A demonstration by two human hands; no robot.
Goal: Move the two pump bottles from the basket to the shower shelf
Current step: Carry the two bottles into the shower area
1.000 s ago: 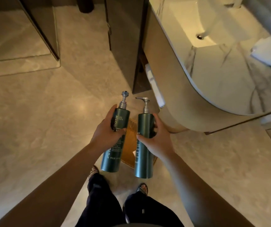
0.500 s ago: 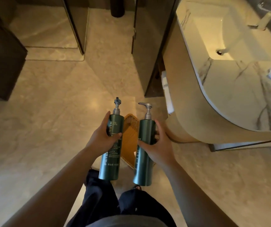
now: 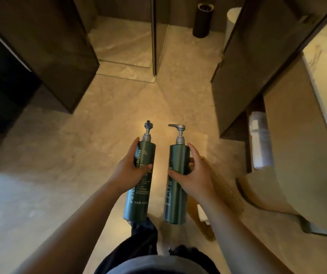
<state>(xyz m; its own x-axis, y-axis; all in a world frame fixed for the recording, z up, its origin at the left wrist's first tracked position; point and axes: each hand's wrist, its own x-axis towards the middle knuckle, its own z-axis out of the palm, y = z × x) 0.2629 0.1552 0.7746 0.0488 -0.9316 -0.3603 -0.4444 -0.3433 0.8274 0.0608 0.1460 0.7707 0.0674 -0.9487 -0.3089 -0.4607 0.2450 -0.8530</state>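
Note:
I hold two tall dark green pump bottles upright in front of me, above the floor. My left hand [image 3: 128, 172] grips the left pump bottle [image 3: 140, 196] around its upper half. My right hand [image 3: 195, 175] grips the right pump bottle [image 3: 173, 202] the same way; its silver spout points left. The woven basket [image 3: 224, 192] lies on the floor behind my right wrist, mostly hidden by my arm. No shower shelf can be seen.
A glass-walled shower area [image 3: 123, 44] opens ahead, its glass edge [image 3: 154, 36] upright in the middle. A dark cabinet [image 3: 20, 66] stands at left. At right are the curved vanity [image 3: 301, 155], rolled towels [image 3: 260, 141] beneath it, and a dark bin [image 3: 202, 20] far back.
My view has swung left and forward: the sink has slid off the right edge and the shower opening has come into view ahead. Both bottles stay held, now left of the basket.

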